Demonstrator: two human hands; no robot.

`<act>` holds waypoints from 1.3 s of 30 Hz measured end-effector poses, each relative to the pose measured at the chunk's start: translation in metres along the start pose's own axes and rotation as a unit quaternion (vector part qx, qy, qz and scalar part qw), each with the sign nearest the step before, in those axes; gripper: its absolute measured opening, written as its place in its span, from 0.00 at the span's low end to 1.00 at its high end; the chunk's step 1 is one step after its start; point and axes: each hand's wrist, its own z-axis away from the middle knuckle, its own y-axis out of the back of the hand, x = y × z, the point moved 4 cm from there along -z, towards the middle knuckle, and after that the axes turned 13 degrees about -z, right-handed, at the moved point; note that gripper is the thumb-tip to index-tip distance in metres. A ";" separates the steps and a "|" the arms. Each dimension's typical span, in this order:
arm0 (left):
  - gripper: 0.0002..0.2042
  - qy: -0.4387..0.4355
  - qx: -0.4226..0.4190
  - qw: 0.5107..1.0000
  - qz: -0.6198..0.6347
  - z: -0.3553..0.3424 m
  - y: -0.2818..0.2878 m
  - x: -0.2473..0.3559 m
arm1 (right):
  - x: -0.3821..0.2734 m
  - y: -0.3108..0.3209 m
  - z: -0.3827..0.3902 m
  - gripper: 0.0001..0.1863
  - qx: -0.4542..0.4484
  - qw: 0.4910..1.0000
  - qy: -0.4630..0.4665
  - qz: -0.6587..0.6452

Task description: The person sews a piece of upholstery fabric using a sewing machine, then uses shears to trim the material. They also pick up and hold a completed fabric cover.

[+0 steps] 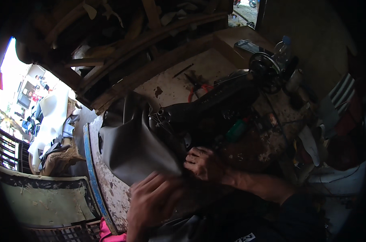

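Observation:
A dark grey, leather-like sheet [128, 149] lies in folds under and left of the head of a black sewing machine [215, 94]. My left hand [154, 197] is at the sheet's near edge, slightly blurred, its fingers bent over the material. Close to the needle area, my right hand [205, 164] is closed, with curled fingers at the sheet's right edge. Its fingertips are partly hidden, and shadow hides the spot where the sheet meets the machine.
Behind the machine, red-handled pliers [195, 88] and a thin dark stick [183, 70] lie on the worn tabletop [166, 86]. A green object [236, 129] sits under the machine arm. The handwheel [266, 66] and a clear bottle [283, 48] stand at the right. A wooden frame [150, 40] rises behind.

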 end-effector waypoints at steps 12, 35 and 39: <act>0.23 -0.018 -0.135 0.972 -0.192 -0.025 -0.089 -0.076 | -0.010 -0.007 0.009 0.17 -0.015 0.997 -0.002 0.071; 0.20 0.058 -0.083 0.983 -0.152 -0.034 -0.097 -0.074 | 0.002 0.004 0.003 0.19 0.064 0.992 -0.066 0.092; 0.20 0.072 -0.071 0.984 -0.150 -0.039 -0.096 -0.075 | 0.009 0.003 0.001 0.20 0.072 0.991 -0.079 0.084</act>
